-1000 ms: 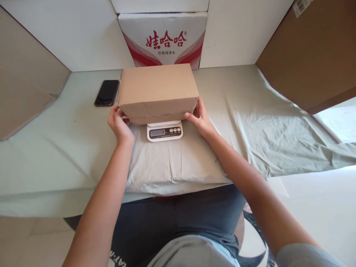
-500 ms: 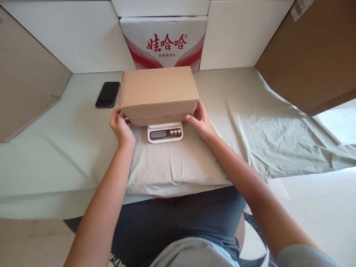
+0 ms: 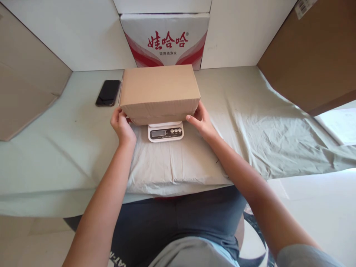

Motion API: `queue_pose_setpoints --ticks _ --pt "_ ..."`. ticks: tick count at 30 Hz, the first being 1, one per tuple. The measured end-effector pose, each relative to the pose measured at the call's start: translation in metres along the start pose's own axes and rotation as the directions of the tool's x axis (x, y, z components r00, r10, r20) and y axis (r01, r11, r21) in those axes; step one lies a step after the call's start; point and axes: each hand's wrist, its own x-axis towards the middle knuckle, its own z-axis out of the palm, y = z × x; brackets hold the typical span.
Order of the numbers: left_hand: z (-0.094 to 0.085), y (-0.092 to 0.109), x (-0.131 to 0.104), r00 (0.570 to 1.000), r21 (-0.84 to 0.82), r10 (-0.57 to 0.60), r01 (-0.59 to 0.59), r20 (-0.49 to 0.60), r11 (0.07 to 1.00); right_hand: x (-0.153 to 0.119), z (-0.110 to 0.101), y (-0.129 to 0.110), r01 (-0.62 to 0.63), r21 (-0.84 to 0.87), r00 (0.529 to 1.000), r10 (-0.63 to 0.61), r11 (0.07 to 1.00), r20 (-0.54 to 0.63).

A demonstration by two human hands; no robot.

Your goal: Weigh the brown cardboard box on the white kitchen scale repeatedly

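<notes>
A closed brown cardboard box (image 3: 161, 87) rests on, or just over, a white digital scale (image 3: 166, 132); the contact between them is hidden. Only the scale's front part shows, with its dark display and round buttons. My left hand (image 3: 122, 124) is closed at the box's near left corner, its fingertips partly hidden behind the box. At the near right corner my right hand (image 3: 200, 118) grips the box, thumb along the front face and fingers around the side. No digits can be read on the display.
Left of the box a black smartphone (image 3: 108, 92) lies on the pale green cloth (image 3: 69, 148). Behind stands a white and red carton (image 3: 167, 40) between white panels. Large brown cardboard panels (image 3: 308, 55) flank the table on the right and left (image 3: 27, 74).
The view has shifted very slightly. Both hands stay at the same corners of the box, and the box and scale keep their places.
</notes>
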Motion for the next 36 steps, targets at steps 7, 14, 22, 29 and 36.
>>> queue_pose_setpoints --ticks 7,14,22,29,36 --pt "-0.0016 -0.0028 -0.0003 0.999 0.016 0.025 -0.026 0.033 1.000 0.0009 -0.0004 0.0022 -0.001 0.012 1.000 0.001 1.000 -0.019" --pt "-0.0010 -0.0007 -0.0006 1.000 0.036 0.008 -0.009 0.018 0.999 0.0005 -0.0005 0.0027 -0.018 -0.004 1.000 0.018 1.000 -0.021" --pt "0.0011 0.0026 -0.0030 1.000 0.045 0.015 -0.016 0.027 0.999 0.0003 -0.0009 0.0039 -0.010 -0.006 1.000 0.010 1.000 -0.024" --pt "-0.0012 -0.0020 -0.0033 0.997 -0.045 0.070 -0.068 0.045 0.997 -0.0007 -0.0022 0.0046 0.000 -0.044 1.000 -0.002 0.999 -0.030" --pt "-0.0012 -0.0024 -0.0034 0.995 0.030 0.079 -0.081 0.068 0.996 0.0048 0.0005 0.0021 -0.008 -0.038 0.999 0.006 0.999 -0.050"
